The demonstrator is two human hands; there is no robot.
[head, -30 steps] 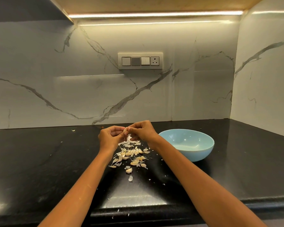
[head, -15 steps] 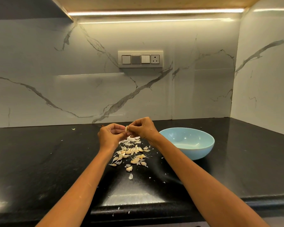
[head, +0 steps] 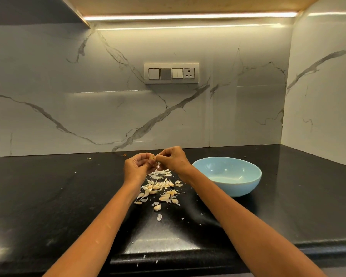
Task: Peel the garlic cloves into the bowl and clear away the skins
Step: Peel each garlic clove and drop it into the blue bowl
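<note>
Head view: a single garlic clove (head: pixel 152 156) is held up between the two hands, above the far end of the pile on the black countertop (head: pixel 48 196). It is gripped by the curled fingers of the left hand (head: pixel 137 166), while its tip is pinched by the thumb and fingertips of the right hand (head: pixel 173 158), as if a strip of skin were being pulled; whether any skin has come loose cannot be told. The task is judged to be at an early or middle stage: the pale blue bowl (head: pixel 254 176), set just to the right of the pile, shows a smooth glossy inside in which no cloves can be made out, though its near inner wall is hidden by the rim. A scattered pile of cloves and skins (head: pixel 160 188) is left on the counter, so more peeling and all of the clearing away are taken to remain. The skins appear thin, papery and off-white, curled at the edges, with small flakes strewn toward the counter's front edge; the cloves look plump, cream-coloured and tapered. The countertop is dark, polished and faintly mottled, and light is reflected from it.
</note>
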